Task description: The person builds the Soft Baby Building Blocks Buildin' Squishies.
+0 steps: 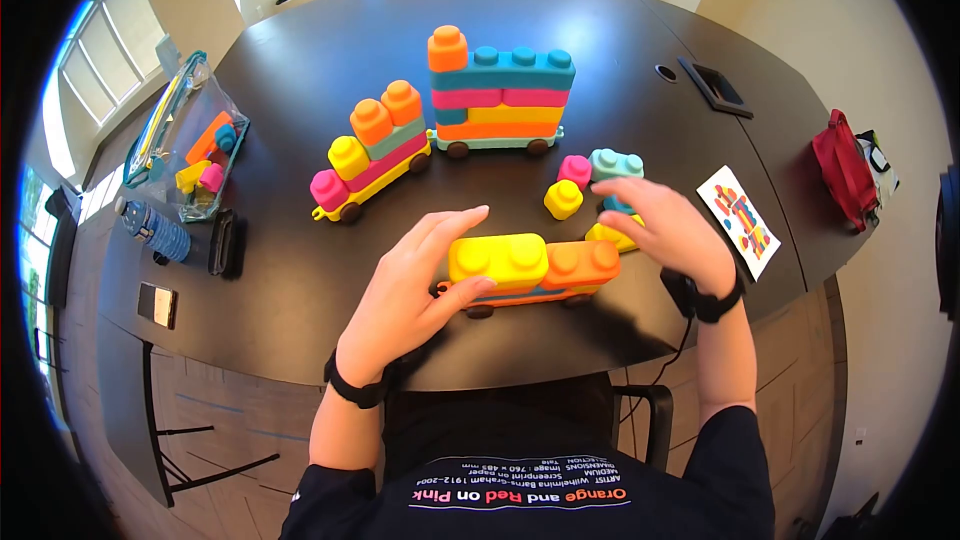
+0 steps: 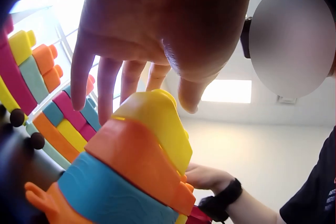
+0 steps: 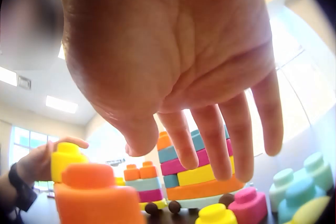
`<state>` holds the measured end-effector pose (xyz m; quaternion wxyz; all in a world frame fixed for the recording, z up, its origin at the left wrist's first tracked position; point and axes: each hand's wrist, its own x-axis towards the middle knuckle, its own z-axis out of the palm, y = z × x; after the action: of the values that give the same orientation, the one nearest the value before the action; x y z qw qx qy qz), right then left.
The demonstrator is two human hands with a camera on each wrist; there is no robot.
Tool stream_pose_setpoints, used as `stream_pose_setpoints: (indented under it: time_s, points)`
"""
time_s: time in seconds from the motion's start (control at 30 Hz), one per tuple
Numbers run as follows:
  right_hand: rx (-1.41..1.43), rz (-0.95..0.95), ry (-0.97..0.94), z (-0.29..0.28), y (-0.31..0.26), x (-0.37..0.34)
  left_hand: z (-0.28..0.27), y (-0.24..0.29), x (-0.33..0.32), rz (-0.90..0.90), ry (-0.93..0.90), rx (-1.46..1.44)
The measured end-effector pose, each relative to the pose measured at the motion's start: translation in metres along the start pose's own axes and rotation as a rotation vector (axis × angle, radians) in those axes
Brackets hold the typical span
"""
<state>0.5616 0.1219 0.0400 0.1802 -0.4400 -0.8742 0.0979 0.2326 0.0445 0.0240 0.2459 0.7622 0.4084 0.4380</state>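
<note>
A toy block wagon stands near the table's front edge, with a yellow block and an orange block side by side on top. My left hand straddles the yellow block, thumb on the near side and straight fingers beyond it. Beneath these, the left wrist view shows a blue block in the wagon's stack. My right hand hovers, fingers extended, over loose blocks right of the wagon, holding nothing. Among them are a pink block, a small yellow block and a light teal block.
Farther back stand a tall block wagon and a stepped block wagon. A clear bag of blocks, water bottle, black case and phone lie left. A picture card and red bag lie right.
</note>
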Motion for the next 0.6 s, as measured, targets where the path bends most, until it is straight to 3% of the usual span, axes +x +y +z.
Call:
stream_pose_setpoints:
  time_s: [0.1, 0.17, 0.27, 0.47, 0.53, 0.6]
  points:
    - [-0.219, -0.046, -0.058, 0.004, 0.007, 0.034, 0.004, -0.009, -0.001, -0.049, -0.094, 0.047]
    - [-0.284, -0.132, -0.013, 0.024, 0.023, 0.049, 0.003, -0.009, -0.001, -0.062, -0.085, 0.033]
    - [-0.403, -0.183, -0.094, 0.039, 0.032, 0.062, -0.001, -0.010, 0.000, -0.094, -0.087, 0.016]
    - [-0.246, -0.147, -0.105, 0.020, 0.011, 0.066, -0.005, -0.008, -0.003, -0.172, -0.088, -0.022]
    - [0.097, -0.103, 0.072, 0.008, -0.003, 0.061, -0.003, -0.008, -0.004, -0.188, -0.081, -0.039]
    - [0.238, -0.102, 0.112, 0.003, -0.015, 0.049, -0.002, -0.010, -0.004, -0.176, -0.070, -0.046]
